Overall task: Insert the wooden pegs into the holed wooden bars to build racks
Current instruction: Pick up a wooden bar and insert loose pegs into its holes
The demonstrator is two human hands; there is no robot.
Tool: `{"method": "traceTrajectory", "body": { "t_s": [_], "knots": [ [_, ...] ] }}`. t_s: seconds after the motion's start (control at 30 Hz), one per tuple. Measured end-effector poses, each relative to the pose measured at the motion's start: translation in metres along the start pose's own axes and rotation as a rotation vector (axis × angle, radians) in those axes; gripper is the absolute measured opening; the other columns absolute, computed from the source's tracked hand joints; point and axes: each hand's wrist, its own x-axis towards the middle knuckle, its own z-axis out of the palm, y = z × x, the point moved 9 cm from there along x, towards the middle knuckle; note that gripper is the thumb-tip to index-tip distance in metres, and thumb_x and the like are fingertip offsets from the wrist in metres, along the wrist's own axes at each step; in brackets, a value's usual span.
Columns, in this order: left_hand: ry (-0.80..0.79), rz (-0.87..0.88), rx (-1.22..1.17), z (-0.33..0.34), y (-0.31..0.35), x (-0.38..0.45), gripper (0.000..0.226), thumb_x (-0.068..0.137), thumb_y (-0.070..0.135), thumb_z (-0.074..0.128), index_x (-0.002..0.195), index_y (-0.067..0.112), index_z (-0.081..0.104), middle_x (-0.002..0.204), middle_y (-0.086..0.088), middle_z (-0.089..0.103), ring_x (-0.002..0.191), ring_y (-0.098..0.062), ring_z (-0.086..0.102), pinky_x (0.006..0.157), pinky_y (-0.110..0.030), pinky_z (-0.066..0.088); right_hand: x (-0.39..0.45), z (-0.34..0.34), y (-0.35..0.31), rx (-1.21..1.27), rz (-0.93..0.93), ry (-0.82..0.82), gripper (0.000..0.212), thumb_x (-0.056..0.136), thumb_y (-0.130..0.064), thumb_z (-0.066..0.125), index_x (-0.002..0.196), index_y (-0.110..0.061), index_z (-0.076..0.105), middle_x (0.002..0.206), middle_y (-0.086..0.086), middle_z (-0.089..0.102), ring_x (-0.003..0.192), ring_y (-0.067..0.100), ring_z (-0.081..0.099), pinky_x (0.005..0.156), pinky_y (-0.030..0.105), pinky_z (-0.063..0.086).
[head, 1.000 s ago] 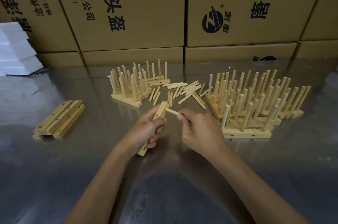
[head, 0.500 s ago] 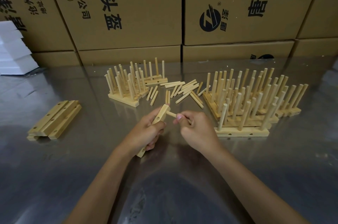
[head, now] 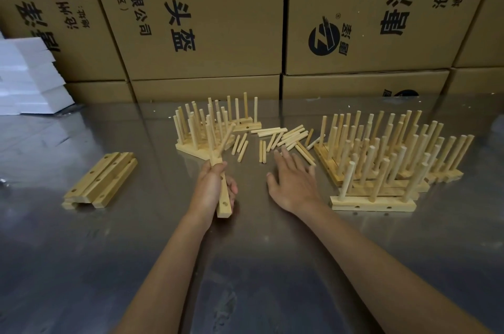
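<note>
At the far left edge, a stack of white foam blocks (head: 27,77) is seen against the cardboard boxes (head: 207,14) that line the back of the metal table (head: 81,265). Nearer, on the left of the table, a small pile of empty holed bars (head: 101,176) is laid flat, side by side. Behind the middle, a group of finished racks (head: 210,126) is stood with pegs upright. In front of it, a holed wooden bar (head: 224,197) is gripped by the left hand (head: 212,189), the fingers curled round its middle; its near end is pointed toward the person and is held at or just above the table. One peg (head: 225,141) is seated in the bar's far end and is tilted up and to the right. A scatter of loose pegs (head: 283,137) is spread flat on the table between the two rack groups. The right hand (head: 294,181) is held palm down with fingers stretched out, nothing grasped, the fingertips at the near edge of the loose pegs. On the right, a larger cluster of finished racks (head: 387,159) is arranged in rows, the nearest one (head: 373,202) set crosswise with three pegs.
</note>
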Motion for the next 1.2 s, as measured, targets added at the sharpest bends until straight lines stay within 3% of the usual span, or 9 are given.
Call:
{"method": "traceTrajectory", "body": {
  "t_s": [0.1, 0.2, 0.3, 0.47, 0.57, 0.67, 0.8, 0.97, 1.2],
  "knots": [
    [0.009, 0.014, -0.001, -0.002, 0.001, 0.001, 0.024, 0.105, 0.022, 0.041, 0.128, 0.018, 0.046, 0.053, -0.011, 0.051, 0.031, -0.019, 0.041, 0.033, -0.021, 0.034, 0.009, -0.004, -0.005, -0.058, -0.006, 0.004, 0.055, 0.101, -0.043, 0.028, 0.151, -0.019, 0.031, 0.160, 0.001, 0.026, 0.144, 0.023, 0.026, 0.113, 0.046, 0.019],
    [0.007, 0.024, 0.003, -0.001, 0.001, 0.002, 0.024, 0.106, 0.020, 0.040, 0.128, 0.015, 0.046, 0.053, -0.012, 0.051, 0.031, -0.019, 0.040, 0.034, -0.022, 0.034, -0.004, -0.020, -0.010, -0.081, -0.011, 0.175, 0.042, 0.099, -0.035, 0.037, 0.130, -0.010, 0.052, 0.134, 0.008, 0.049, 0.121, 0.029, 0.045, 0.102, 0.043, 0.033],
    [0.001, 0.038, 0.023, 0.000, 0.003, 0.003, 0.025, 0.106, 0.021, 0.039, 0.128, 0.013, 0.046, 0.055, -0.013, 0.052, 0.034, -0.020, 0.040, 0.035, -0.022, 0.035, -0.017, -0.027, -0.006, -0.063, 0.013, 0.259, 0.026, 0.096, -0.022, 0.047, 0.118, -0.011, 0.054, 0.116, 0.008, 0.049, 0.109, 0.027, 0.050, 0.095, 0.037, 0.039],
    [-0.022, -0.030, -0.003, 0.003, 0.000, 0.001, 0.037, 0.105, 0.034, 0.030, 0.123, 0.009, 0.052, 0.056, -0.008, 0.049, 0.033, -0.016, 0.036, 0.034, -0.021, 0.032, -0.037, -0.031, 0.006, 0.008, 0.082, 0.268, 0.022, 0.099, -0.022, 0.049, 0.115, -0.014, 0.061, 0.113, 0.003, 0.051, 0.110, 0.022, 0.047, 0.095, 0.035, 0.041],
    [-0.025, -0.060, -0.039, 0.003, 0.000, -0.001, 0.035, 0.105, 0.034, 0.032, 0.115, 0.010, 0.054, 0.053, -0.005, 0.048, 0.032, -0.015, 0.035, 0.033, -0.020, 0.031, -0.054, -0.037, -0.011, 0.142, -0.061, 0.287, 0.010, 0.098, -0.018, 0.049, 0.101, -0.021, 0.057, 0.096, -0.005, 0.051, 0.093, 0.015, 0.051, 0.072, 0.028, 0.041],
    [-0.021, -0.087, -0.056, 0.005, -0.001, -0.005, 0.031, 0.103, 0.038, 0.039, 0.101, 0.012, 0.057, 0.051, -0.002, 0.047, 0.035, -0.014, 0.038, 0.034, -0.020, 0.031, -0.069, -0.031, -0.032, 0.490, -0.191, 0.199, 0.012, 0.099, -0.015, 0.048, 0.100, -0.027, 0.051, 0.079, -0.006, 0.057, 0.066, 0.010, 0.052, 0.055, 0.023, 0.033],
    [-0.003, -0.128, -0.073, 0.009, -0.004, -0.012, 0.029, 0.098, 0.043, 0.050, 0.091, 0.017, 0.061, 0.052, -0.001, 0.047, 0.041, -0.014, 0.041, 0.035, -0.021, 0.032, -0.076, -0.038, -0.054, 0.547, -0.346, 0.247, 0.029, 0.095, -0.008, 0.049, 0.115, -0.024, 0.062, 0.098, -0.009, 0.062, 0.080, 0.004, 0.053, 0.067, 0.019, 0.038],
    [-0.024, -0.084, 0.031, 0.019, 0.000, -0.017, 0.029, 0.099, 0.044, 0.049, 0.092, 0.019, 0.063, 0.051, 0.000, 0.050, 0.040, -0.011, 0.046, 0.037, -0.020, 0.035, -0.076, -0.056, -0.047, 0.555, -0.356, 0.340, 0.027, 0.091, -0.008, 0.058, 0.112, -0.016, 0.071, 0.087, -0.008, 0.058, 0.076, 0.003, 0.051, 0.067, 0.013, 0.036],
    [-0.030, 0.018, 0.145, 0.023, 0.005, -0.024, 0.026, 0.102, 0.038, 0.045, 0.096, 0.022, 0.065, 0.065, -0.002, 0.052, 0.048, -0.012, 0.049, 0.041, -0.022, 0.034, -0.080, -0.065, -0.058, 0.355, -0.441, 0.303, 0.025, 0.090, -0.009, 0.052, 0.099, -0.020, 0.073, 0.077, -0.005, 0.049, 0.080, 0.010, 0.044, 0.066, 0.034, 0.046]
  ]
}}
